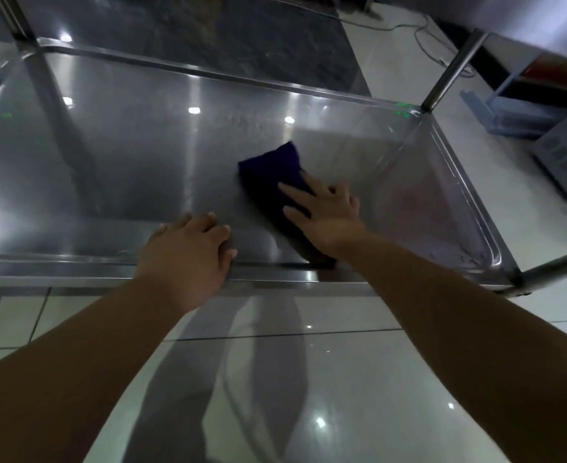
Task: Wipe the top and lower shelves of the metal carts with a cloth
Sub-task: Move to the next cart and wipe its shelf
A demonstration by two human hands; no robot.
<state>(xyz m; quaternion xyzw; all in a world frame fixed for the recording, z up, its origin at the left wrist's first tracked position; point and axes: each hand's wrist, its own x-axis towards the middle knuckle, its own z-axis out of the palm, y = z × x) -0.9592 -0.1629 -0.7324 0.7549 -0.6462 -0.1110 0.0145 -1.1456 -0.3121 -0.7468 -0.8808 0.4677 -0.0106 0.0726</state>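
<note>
From the head camera, the right hand (329, 212) lies flat, fingers spread, pressing a dark purple cloth (272, 172) onto the cart's steel shelf (108, 162), with the cloth's near end at the front lip (58, 265). The left hand (188, 252) rests flat beside it, holding nothing. Bare steel stretches leftward; the raised right rim (469, 195) stands near the cloth

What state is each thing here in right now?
Shiny steel cart shelf: reflective, with dull smudges at its right end.
Dark purple cloth: lying flat on the shelf.
Right hand: fingers spread, pressing the cloth.
Left hand: resting on the shelf near its front rim.
</note>
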